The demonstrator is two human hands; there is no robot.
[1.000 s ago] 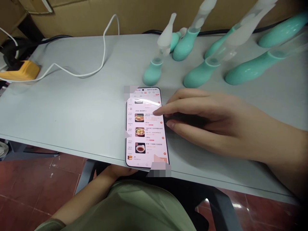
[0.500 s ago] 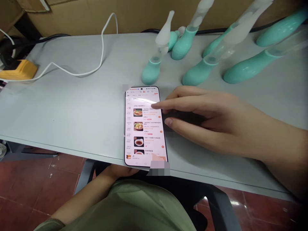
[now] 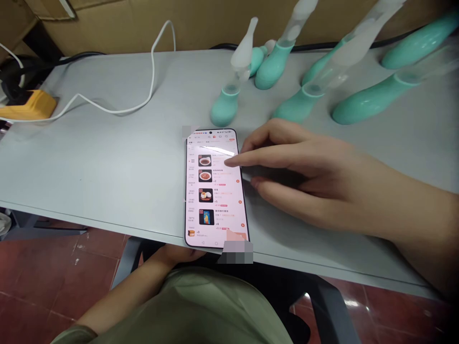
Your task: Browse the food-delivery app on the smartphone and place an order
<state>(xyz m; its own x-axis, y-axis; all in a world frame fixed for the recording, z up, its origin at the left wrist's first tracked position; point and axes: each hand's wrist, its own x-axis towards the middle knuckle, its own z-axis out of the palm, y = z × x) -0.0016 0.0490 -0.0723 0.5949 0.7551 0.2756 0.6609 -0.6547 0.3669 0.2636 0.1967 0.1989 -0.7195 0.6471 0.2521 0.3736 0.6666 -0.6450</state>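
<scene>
A smartphone (image 3: 222, 196) lies face up near the front edge of the grey table, its lit screen listing food items with small pictures. My right hand (image 3: 304, 167) comes in from the right with fingers apart, holding nothing. Its index fingertip is over the right part of the screen, at or just above the glass; the thumb is beside the phone's right edge. My left hand (image 3: 182, 254) rests low, below the table edge, and its fingers are hidden under the table.
Several turquoise bulbs with clear tubes and whitish tips, such as this bulb (image 3: 224, 107), stand or lie behind the phone. A white cable (image 3: 118, 112) winds across the table's left side near a yellow power block (image 3: 38, 105). Cardboard (image 3: 118, 24) lines the back.
The list on the phone's screen has scrolled upward, showing different items. My right index finger has shifted very slightly. My left hand and the phone stay in place.
</scene>
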